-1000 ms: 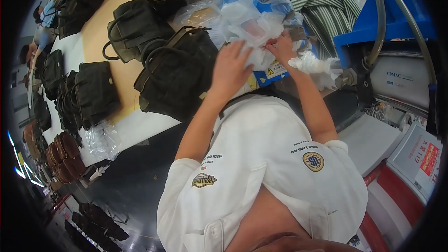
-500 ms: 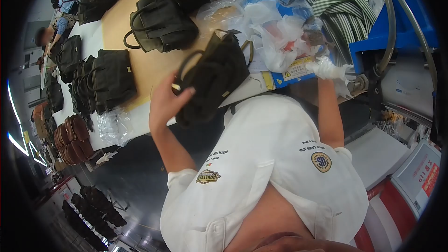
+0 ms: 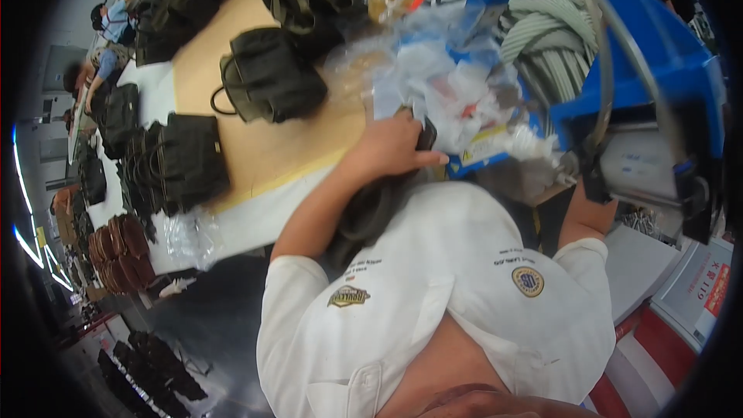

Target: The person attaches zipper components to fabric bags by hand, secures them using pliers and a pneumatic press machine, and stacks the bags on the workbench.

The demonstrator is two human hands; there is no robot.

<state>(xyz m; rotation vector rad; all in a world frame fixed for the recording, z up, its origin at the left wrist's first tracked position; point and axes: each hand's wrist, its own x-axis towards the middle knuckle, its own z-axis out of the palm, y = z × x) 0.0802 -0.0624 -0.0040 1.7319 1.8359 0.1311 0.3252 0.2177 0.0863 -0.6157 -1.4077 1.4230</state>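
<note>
The counter point(image 3: 271, 213), topped with a tan sheet point(image 3: 309, 139), stretches from the near middle to the far left. On the right stands a blue machine frame point(image 3: 662, 46). Between the two, crumpled clear plastic point(image 3: 457, 85) lies heaped just beyond the left hand point(image 3: 387, 145).

A dark bag point(image 3: 371, 209) is in the gap between the left forearm point(image 3: 317, 201) and the white shirt point(image 3: 441, 248), at the near edge of the counter. As far as the blur lets one see, its long axis slants from the far right, under the left hand, to the near left, roughly alongside that forearm. A second bag point(image 3: 279, 73) sits on the tan sheet, farther off and to the left, apart from the hands.

The left hand is clearly the nearer one: it lies over the far end of the dark bag, fingers bent and pointing away, thumb stretched out to the right toward the plastic. The fingertips are lost, so whether they grip cannot be told. The right forearm point(image 3: 584, 213) is well apart on the right; its hand is hidden behind the machine, state unknown.

Smallest, a yellow label point(image 3: 480, 143) shows just right of the left thumb.
</note>
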